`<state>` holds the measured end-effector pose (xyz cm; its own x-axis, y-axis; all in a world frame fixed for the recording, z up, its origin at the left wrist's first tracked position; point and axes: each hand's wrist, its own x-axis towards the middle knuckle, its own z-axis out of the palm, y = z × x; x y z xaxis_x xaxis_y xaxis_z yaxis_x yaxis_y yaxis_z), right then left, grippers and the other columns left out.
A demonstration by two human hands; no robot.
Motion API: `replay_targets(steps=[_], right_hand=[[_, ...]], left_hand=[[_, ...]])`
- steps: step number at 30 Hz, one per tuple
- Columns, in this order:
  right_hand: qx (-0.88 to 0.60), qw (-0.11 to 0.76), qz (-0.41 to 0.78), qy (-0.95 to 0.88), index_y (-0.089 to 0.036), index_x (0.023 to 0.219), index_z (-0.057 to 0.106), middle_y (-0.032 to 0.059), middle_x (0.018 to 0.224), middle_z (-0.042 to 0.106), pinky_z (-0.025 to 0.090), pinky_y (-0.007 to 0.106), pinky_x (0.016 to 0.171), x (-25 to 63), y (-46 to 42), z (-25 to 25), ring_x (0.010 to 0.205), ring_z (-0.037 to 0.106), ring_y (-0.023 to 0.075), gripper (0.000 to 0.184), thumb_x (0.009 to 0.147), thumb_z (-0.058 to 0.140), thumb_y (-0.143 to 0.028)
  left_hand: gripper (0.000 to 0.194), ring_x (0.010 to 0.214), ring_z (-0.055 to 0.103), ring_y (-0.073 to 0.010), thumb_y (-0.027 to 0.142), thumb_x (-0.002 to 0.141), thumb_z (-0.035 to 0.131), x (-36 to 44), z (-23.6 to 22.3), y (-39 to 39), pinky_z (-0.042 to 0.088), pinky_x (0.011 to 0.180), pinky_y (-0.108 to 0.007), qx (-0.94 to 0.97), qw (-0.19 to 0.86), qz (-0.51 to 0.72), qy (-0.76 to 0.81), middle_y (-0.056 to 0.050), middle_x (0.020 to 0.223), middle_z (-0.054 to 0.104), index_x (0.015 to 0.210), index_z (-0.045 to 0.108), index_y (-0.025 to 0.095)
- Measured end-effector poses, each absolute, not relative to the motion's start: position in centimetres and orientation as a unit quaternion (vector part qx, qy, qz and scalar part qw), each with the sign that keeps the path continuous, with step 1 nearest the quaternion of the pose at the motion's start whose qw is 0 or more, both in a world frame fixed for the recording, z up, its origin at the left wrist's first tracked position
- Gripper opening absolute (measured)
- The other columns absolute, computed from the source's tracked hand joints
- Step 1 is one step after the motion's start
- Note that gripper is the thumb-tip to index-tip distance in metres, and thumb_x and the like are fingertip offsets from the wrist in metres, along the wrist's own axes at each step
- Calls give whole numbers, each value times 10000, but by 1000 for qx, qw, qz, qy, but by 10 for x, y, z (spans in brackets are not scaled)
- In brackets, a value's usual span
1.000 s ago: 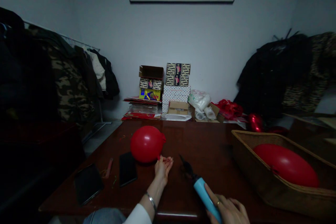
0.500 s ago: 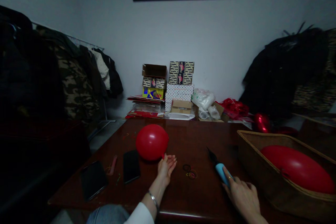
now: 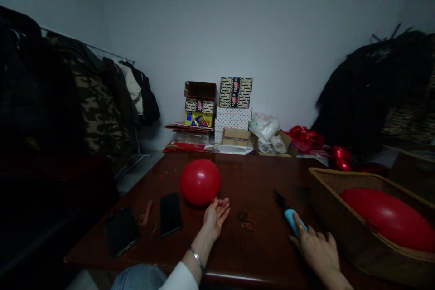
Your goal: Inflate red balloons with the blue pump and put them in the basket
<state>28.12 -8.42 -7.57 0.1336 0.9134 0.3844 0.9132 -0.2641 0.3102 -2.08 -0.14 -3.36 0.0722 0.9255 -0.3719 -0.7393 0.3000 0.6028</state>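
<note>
Low over the table (image 3: 217, 253), my left hand (image 3: 215, 219) pinches the neck of a round, inflated red balloon (image 3: 200, 182); its other fingers are spread. My right hand (image 3: 316, 249) holds a balloon pump (image 3: 295, 222) with a light-blue body and a black tapered nozzle. The index finger lies along the pump's body and the other fingers are loosely stretched. Between my hands lies a small cluster of rubber bands (image 3: 248, 224). Right of the pump, another inflated red balloon (image 3: 387, 217) rests in a wicker basket (image 3: 356, 247).
Left on the table lie a black phone (image 3: 171, 214), a dark tablet-like device (image 3: 122, 231) and a small pinkish stick (image 3: 147, 212). Stacked boxes (image 3: 234, 118) and plastic bags (image 3: 265, 127) stand beyond the far edge. Clothes racks with coats (image 3: 98, 99) flank the table.
The pump has shifted slightly right together with my right hand. The balloon at my left hand has swung a little to the right; my pinch on its neck stays.
</note>
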Motion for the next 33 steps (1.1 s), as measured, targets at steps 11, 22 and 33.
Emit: replay_targets(steps=[11, 22, 33], right_hand=[[645, -193, 266, 690, -147, 1411, 180, 146, 1461, 233, 222, 533, 1013, 236, -67, -25, 1350, 124, 305, 634, 846, 335, -388], [503, -209, 218, 809, -202, 1431, 67, 97, 1508, 3, 193, 487, 1055, 159, -55, 49, 1359, -4, 282, 776, 790, 501, -256], [435, -147, 211, 863, -331, 1369, 287, 67, 1510, 54, 34, 567, 1031, 123, -53, 72, 1348, 1, 341, 804, 659, 653, -238]], left_hand=[[171, 834, 649, -162, 251, 834, 533, -25, -20, -4, 481, 664, -244, 134, 734, 567, 348, -108, 996, 672, 696, 486, 162], [167, 517, 577, -100, 228, 790, 582, -38, 13, -12, 386, 403, -165, 173, 808, 498, 263, -62, 716, 632, 671, 511, 136], [253, 424, 570, -141, 192, 814, 510, -46, 30, -36, 365, 369, -188, 399, 852, 275, 200, -95, 588, 588, 568, 492, 134]])
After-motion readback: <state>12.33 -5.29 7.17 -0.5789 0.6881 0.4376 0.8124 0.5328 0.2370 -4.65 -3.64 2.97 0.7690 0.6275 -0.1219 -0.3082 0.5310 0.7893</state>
